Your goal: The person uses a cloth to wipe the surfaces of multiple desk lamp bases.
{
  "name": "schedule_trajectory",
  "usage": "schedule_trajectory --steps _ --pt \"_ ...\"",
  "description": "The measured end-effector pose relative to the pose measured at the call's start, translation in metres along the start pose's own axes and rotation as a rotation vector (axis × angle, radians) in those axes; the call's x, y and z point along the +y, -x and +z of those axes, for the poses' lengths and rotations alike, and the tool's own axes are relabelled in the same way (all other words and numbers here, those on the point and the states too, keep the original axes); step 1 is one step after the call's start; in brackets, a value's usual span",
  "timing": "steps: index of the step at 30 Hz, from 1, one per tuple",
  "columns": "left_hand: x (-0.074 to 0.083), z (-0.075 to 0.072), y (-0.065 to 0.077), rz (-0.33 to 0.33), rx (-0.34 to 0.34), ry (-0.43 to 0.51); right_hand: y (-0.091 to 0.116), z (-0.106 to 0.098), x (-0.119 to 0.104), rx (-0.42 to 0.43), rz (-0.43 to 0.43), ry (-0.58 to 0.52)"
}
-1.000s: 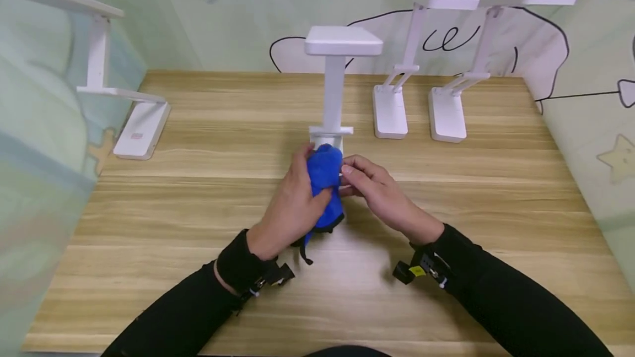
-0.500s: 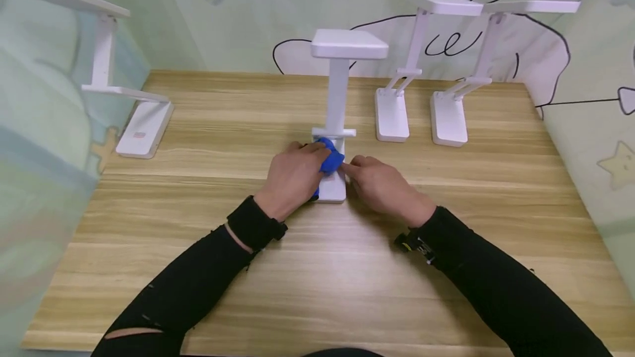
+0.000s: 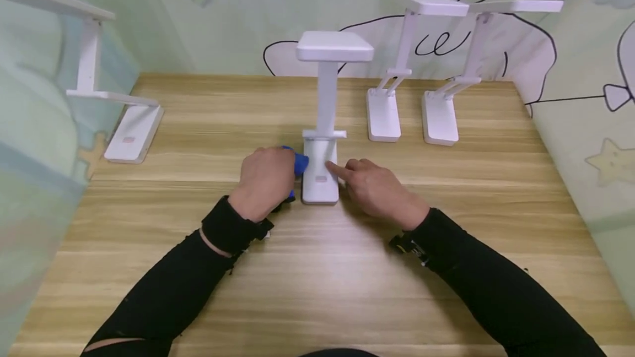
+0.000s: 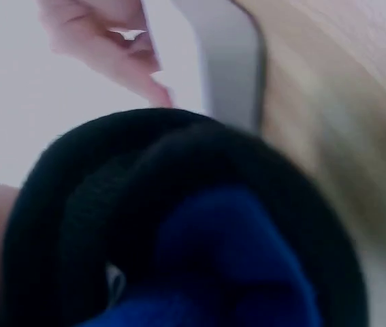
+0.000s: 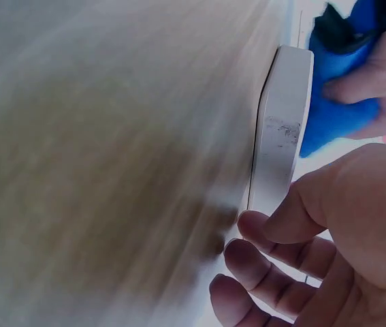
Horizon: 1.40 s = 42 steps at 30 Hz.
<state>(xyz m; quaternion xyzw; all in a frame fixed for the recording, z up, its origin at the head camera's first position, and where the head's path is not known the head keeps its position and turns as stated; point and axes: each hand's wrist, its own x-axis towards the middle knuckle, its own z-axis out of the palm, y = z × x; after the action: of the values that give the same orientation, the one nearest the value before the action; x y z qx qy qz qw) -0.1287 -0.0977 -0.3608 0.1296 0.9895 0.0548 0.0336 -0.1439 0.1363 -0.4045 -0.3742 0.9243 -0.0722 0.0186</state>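
Note:
A white desk lamp [image 3: 319, 164] stands mid-table, with a small reddish mark on its base. My left hand [image 3: 266, 180] grips a blue cloth [image 3: 300, 164] with dark edging against the base's left side. Much of the cloth is hidden under that hand; its dark folded edge fills the left wrist view. The index finger of my right hand [image 3: 379, 189] is stretched out and touches the top of the base from the right. Its other fingers are loosely bent by the base's side in the right wrist view, where the base wall [image 5: 281, 129] bears a dark smudge.
Two more white lamps, a nearer-centre lamp [image 3: 383, 117] and a far-right lamp [image 3: 440, 120], stand at the back right. Another white lamp [image 3: 133, 134] stands at the left by the printed curtain wall. All rest on a wood-grain table [image 3: 317, 291].
The cloth came off the top of the lamp base, and my left hand moved left with it to the base's side. My right index finger straightened onto the base. The lamps kept their places.

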Motion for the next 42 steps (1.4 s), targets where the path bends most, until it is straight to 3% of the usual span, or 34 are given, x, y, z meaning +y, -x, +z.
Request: schedule_trajectory --steps 4,7,10,15,17,21,23,27,30,36,39,42 --pt "0.012 0.005 -0.007 0.174 0.120 0.002 0.003 -0.001 0.001 0.025 0.011 0.007" --pt "0.013 0.014 -0.019 0.225 0.113 0.010 0.005 -0.002 0.001 0.024 0.003 0.016" --pt "0.004 0.017 -0.022 0.194 0.067 0.076 0.005 -0.002 0.002 0.021 -0.008 0.022" --pt "-0.017 0.010 -0.013 0.169 -0.008 0.181 0.005 -0.001 0.002 0.006 -0.009 0.002" --pt "-0.028 0.006 -0.014 0.117 -0.064 0.212 0.005 0.000 0.002 -0.002 -0.020 -0.005" --pt "-0.047 0.005 -0.031 -0.056 -0.105 0.295 0.005 0.002 0.003 -0.020 -0.036 -0.022" --pt "-0.052 0.008 -0.046 -0.087 -0.104 0.357 0.006 0.001 0.005 -0.047 -0.033 -0.041" --pt "-0.051 0.018 -0.070 -0.049 -0.154 0.505 0.007 -0.001 0.009 -0.110 -0.025 -0.086" --pt "-0.049 0.021 -0.073 -0.045 -0.204 0.593 0.005 -0.002 0.010 -0.120 -0.036 -0.097" --pt "-0.039 0.021 -0.060 -0.106 -0.217 0.670 0.006 -0.001 0.010 -0.070 -0.052 -0.051" --pt "-0.031 0.022 -0.050 -0.107 -0.207 0.650 0.007 0.000 0.011 -0.044 -0.046 -0.042" --pt "-0.023 0.024 -0.039 -0.064 -0.187 0.593 0.005 -0.001 0.015 -0.036 -0.034 -0.049"
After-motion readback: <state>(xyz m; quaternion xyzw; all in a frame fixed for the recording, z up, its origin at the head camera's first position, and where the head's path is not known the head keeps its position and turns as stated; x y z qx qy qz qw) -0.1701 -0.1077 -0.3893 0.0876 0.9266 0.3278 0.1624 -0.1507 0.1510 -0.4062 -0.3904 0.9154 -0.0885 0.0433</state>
